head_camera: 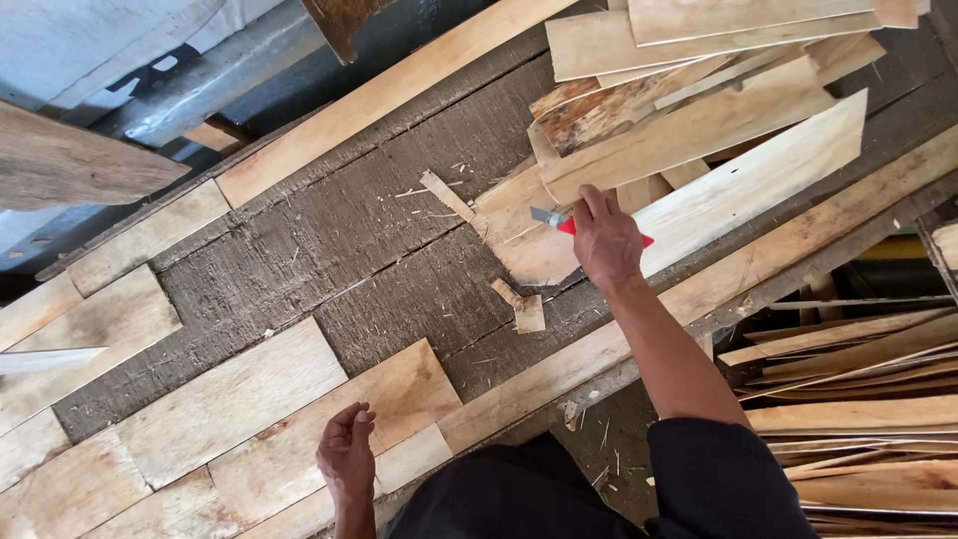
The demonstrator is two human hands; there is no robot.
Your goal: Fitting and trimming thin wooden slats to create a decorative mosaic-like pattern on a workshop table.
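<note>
My right hand (pixel 605 240) reaches forward over a pile of thin pale wood veneer pieces (pixel 699 120) and grips a red-handled utility knife (pixel 557 222), whose blade end sticks out to the left of my fingers. The knife rests against a pale veneer sheet (pixel 758 175). My left hand (pixel 347 454) lies near the lower edge, fingers loosely curled and holding nothing, resting on a flat veneer piece (pixel 399 394). Dark rough sheet (pixel 379 260) fills the middle between both hands.
Flat veneer pieces (pixel 150 399) lie side by side at lower left. A small offcut (pixel 521 307) sits on the dark sheet. A long plank (pixel 758 260) runs diagonally under my right arm. Stacked veneer strips (pixel 858 399) lie at lower right. Metal framing (pixel 200 80) at upper left.
</note>
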